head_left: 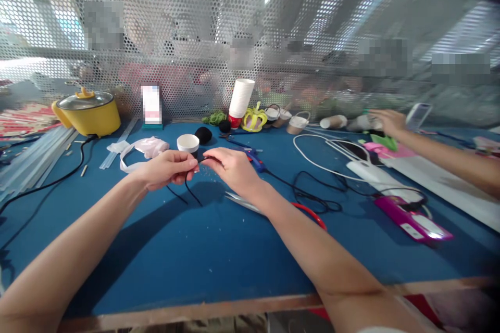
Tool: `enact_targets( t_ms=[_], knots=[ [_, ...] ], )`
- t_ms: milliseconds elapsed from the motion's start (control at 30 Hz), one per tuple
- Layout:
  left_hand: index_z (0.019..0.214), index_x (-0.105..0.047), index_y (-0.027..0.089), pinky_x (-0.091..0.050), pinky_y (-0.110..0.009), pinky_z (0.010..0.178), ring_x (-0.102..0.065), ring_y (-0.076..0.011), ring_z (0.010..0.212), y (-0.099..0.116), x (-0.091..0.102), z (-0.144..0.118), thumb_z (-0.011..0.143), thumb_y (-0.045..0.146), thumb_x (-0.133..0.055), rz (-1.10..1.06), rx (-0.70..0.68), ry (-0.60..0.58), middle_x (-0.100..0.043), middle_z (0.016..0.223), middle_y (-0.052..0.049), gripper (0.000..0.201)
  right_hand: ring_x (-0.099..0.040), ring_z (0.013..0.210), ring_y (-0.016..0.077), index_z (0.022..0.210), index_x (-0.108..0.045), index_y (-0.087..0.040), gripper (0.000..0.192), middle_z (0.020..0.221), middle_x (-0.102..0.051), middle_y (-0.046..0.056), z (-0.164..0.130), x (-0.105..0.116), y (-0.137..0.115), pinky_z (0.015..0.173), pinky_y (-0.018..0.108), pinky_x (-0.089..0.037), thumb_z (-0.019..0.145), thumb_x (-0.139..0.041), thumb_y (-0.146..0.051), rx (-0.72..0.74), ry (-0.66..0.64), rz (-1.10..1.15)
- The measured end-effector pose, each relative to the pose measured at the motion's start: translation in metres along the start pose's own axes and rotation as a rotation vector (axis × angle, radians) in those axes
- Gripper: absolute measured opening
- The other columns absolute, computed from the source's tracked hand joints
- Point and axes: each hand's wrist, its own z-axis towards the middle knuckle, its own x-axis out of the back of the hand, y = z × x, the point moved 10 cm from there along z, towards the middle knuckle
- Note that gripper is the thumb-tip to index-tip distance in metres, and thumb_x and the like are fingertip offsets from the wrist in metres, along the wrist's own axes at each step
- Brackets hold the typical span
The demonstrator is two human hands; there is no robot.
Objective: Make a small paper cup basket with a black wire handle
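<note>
Above the blue table [164, 250], left hand [166, 169] and right hand [230, 166] pinch a thin black cord [187, 191], its middle hidden by fingertips.

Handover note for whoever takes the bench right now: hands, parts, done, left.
Left hand: pinching a thin black wire, ends hanging toward the blue table.
Right hand: fingertips on the same wire, meeting the left.
Nearby: white cup, black pom-pom, blue glue gun, tweezers under the right wrist.
Done: wire picked up.
Left: wire not yet attached to anything.
</note>
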Motion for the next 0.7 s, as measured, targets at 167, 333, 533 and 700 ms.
enact_targets(
  t_ms=[167,333,533,700],
  knots=[
    [0.067,-0.051,0.012,-0.028,-0.014,0.040,-0.041,-0.0020,0.043,0.005,-0.001,0.001,0.072,0.036,-0.061,-0.140,-0.058,0.021,-0.052,0.055,0.003,0.027,-0.065,0.073,0.0157,0.085,-0.066,-0.014,0.017,0.082,-0.070,0.007,-0.002,0.007,0.002,0.067,0.023,-0.047,0.082,-0.054,-0.026,-0.012,0.112,-0.006],
    [0.065,-0.051,0.012,-0.030,-0.013,0.040,-0.043,-0.0020,0.041,0.007,0.000,0.002,0.067,0.038,-0.066,-0.226,-0.104,0.058,-0.053,0.052,0.003,0.030,-0.065,0.063,0.0143,0.079,-0.066,-0.016,0.017,0.070,-0.070,0.004,-0.007,0.008,0.004,0.058,0.022,-0.047,0.082,-0.053,-0.025,-0.090,0.185,0.042],
    [0.066,-0.052,0.012,-0.032,-0.012,0.039,-0.044,-0.0018,0.040,0.004,-0.001,0.003,0.066,0.035,-0.068,-0.275,-0.087,0.045,-0.055,0.052,0.002,0.028,-0.066,0.073,0.0155,0.092,-0.063,-0.014,0.017,0.085,-0.070,0.007,-0.005,0.012,0.005,0.067,0.024,-0.050,0.081,-0.054,-0.022,-0.060,0.205,0.113],
    [0.064,-0.052,0.012,-0.032,-0.011,0.038,-0.044,-0.0012,0.039,0.006,0.001,0.003,0.063,0.035,-0.070,-0.313,-0.098,0.075,-0.055,0.051,0.003,0.030,-0.066,0.068,0.0157,0.087,-0.064,-0.013,0.019,0.078,-0.070,0.007,-0.006,0.009,0.005,0.063,0.025,-0.050,0.085,-0.047,-0.022,-0.052,0.189,0.079]
  ],
)
